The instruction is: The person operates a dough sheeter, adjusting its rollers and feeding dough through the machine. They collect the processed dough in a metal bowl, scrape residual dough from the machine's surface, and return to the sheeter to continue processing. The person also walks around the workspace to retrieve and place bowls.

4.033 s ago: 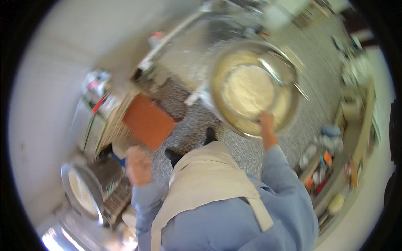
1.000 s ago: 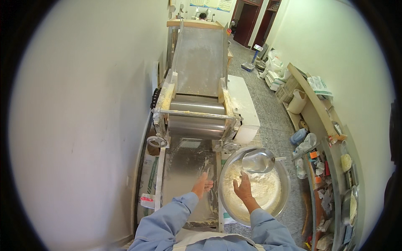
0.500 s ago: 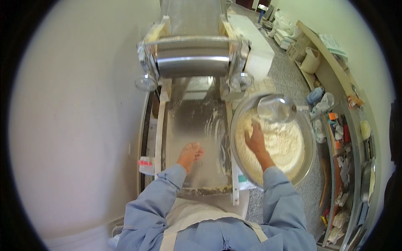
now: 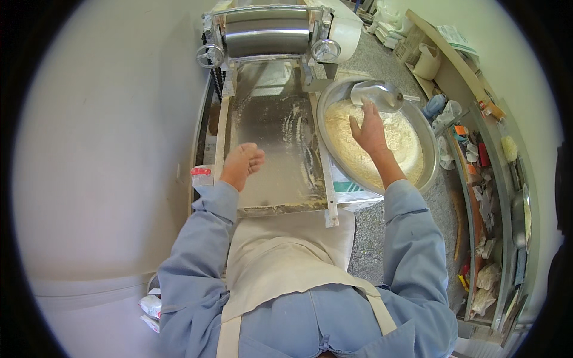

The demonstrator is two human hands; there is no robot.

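Observation:
My left hand hovers over the left side of a flour-dusted metal bed, near its pale side rail. Its fingers are loosely bent and slightly apart, with nothing visible in them. Over a large steel bowl of pale flour, my right hand is open, thumb spread from the fingers. Those fingertips point at a shiny scoop lying at the bowl's far side; whether they touch it I cannot tell. Beyond the bed stands a machine with a polished steel roller between two handwheels.
A white wall runs close along the left. To the right, a shelf rack holds bags, papers and small items above a speckled floor. A red-topped container sits left of the bed.
The whole view has tilted, so the machine and bowl appear higher. My left hand has moved leftward toward the bed's side rail. My right hand has come closer to the scoop.

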